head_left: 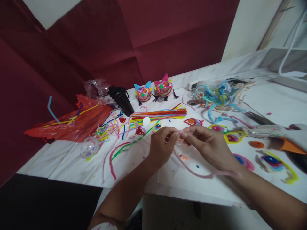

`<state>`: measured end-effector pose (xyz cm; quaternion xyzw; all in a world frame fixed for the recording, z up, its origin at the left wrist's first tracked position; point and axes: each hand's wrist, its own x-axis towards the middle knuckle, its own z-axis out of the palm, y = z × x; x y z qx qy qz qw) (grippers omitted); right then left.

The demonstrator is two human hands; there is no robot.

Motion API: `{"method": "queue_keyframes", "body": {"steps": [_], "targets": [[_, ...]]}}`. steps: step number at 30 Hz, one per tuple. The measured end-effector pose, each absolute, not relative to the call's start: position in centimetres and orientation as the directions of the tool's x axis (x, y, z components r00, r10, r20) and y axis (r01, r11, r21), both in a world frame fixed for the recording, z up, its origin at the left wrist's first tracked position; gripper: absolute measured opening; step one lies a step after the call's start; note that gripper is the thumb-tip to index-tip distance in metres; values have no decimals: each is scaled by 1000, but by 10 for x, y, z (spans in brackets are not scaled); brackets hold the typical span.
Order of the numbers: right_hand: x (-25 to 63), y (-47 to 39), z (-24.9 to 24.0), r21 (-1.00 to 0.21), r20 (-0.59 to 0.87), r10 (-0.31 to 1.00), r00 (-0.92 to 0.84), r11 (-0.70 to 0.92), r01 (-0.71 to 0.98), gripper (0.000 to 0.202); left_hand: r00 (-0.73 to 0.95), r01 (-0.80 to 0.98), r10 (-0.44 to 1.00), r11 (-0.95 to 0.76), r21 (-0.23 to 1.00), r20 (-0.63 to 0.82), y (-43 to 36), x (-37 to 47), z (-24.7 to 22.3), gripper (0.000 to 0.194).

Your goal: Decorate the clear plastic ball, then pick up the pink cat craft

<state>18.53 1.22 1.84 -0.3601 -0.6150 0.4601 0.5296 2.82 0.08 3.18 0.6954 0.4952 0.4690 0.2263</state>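
Note:
Over the white table my left hand (163, 143) and my right hand (208, 143) meet fingertip to fingertip, both pinching a pale pink fuzzy strip. Its loose length (192, 172) curves below my right hand toward the right forearm. The pinched end is mostly covered by the fingers. Just beyond my hands lie a blue-centred eye shape (157, 126) and an orange-and-red eye shape (192, 121). Small orange bits (184, 157) are scattered beneath.
Colourful strips (159, 114) lie in a bundle behind my hands. Two decorated cat heads (143, 93) stand farther back. A black bottle (122, 100), a red plastic bag (83, 123) and a clear ball (89, 147) are left. Tangled fuzzy strips (222, 95) lie at right.

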Motion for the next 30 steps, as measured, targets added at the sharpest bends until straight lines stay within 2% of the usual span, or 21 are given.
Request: {"method": "queue_keyframes", "body": {"steps": [3,4,6,10,14,22,27,30], "targets": [[191,11,18,-842,498,851,-168,521,141,19,173,614,842,-497,613,510,1,25,35,19],[192,11,18,-799,541,821,-181,569,196,15,196,626,835,-510,590,514,1,24,37,19],[194,11,18,-771,548,806,-224,591,238,12,210,605,855,-495,623,475,1,24,41,21],[194,13,18,-892,413,885,-216,441,102,22,175,421,934,-356,834,310,1,25,45,23],[191,13,22,-950,311,933,-182,311,-30,34,130,240,967,-245,939,219,3,27,42,20],[183,9,28,-969,198,971,-134,173,-179,43,63,65,984,-173,983,169,5,31,36,29],[180,9,24,-951,162,976,-145,115,-288,42,64,119,981,-187,975,181,5,29,37,29],[186,13,23,-966,178,957,-230,125,-228,40,111,205,976,-209,956,189,6,24,40,26]]}}
